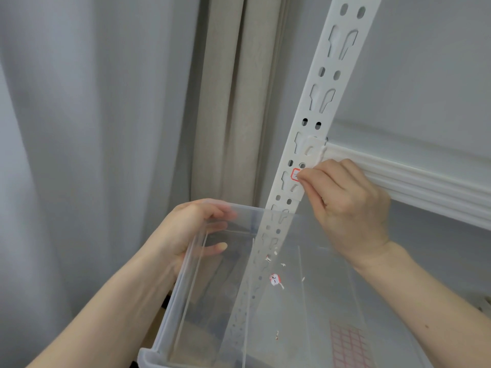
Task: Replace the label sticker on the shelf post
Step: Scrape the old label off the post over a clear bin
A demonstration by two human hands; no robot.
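Note:
A white slotted shelf post [322,86] runs diagonally from the top right down behind a clear plastic bin [186,301]. A small red-bordered label sticker [295,173] sits on the post just below the shelf beam. My right hand [348,200] pinches at the sticker's right edge with thumb and fingertips, hiding part of it. My left hand [191,229] grips the bin's far-left rim and holds the bin under the sticker. Inside the bin lie a torn old sticker [275,279] and several small paper scraps.
A white ribbed shelf beam [414,179] runs right from the post. Grey and beige curtains [228,96] hang at the left and behind. A sheet of red-bordered stickers [350,343] shows through the bin at the lower right.

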